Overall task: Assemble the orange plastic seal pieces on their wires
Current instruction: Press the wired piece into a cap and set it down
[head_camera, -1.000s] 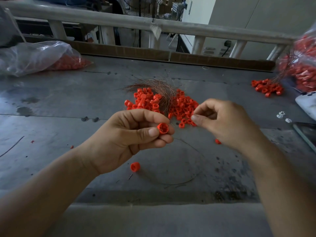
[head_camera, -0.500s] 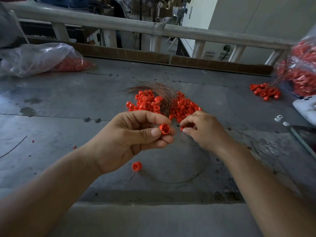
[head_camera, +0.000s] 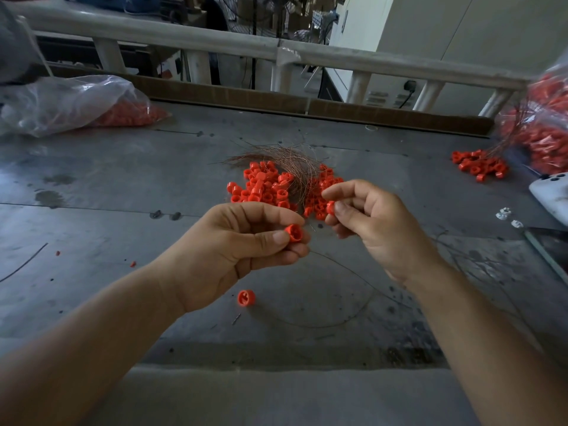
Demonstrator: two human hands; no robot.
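My left hand (head_camera: pixel 233 250) pinches an orange seal cup (head_camera: pixel 294 232) between thumb and fingers, its open side facing me. A thin wire (head_camera: pixel 353 272) trails from that hand down over the table. Close to its right, my right hand (head_camera: pixel 372 222) pinches a second small orange piece (head_camera: pixel 330 207) at its fingertips. Behind both hands lies a pile of orange seal pieces (head_camera: pixel 261 189) with a bundle of copper wires (head_camera: pixel 292 161) across it. One loose orange cup (head_camera: pixel 246 298) sits on the table below my left hand.
The grey metal table (head_camera: pixel 123 186) has a clear bag of orange parts (head_camera: pixel 76 106) at back left. Another bag (head_camera: pixel 544 127) and a small heap of assembled seals (head_camera: pixel 479 164) lie at right. A white device (head_camera: pixel 550 192) sits at the right edge. A white railing (head_camera: pixel 276 50) runs behind.
My right hand reached down into the pile, then lifted back up with a small orange piece pinched at its fingertips. My left hand kept its cup almost still.
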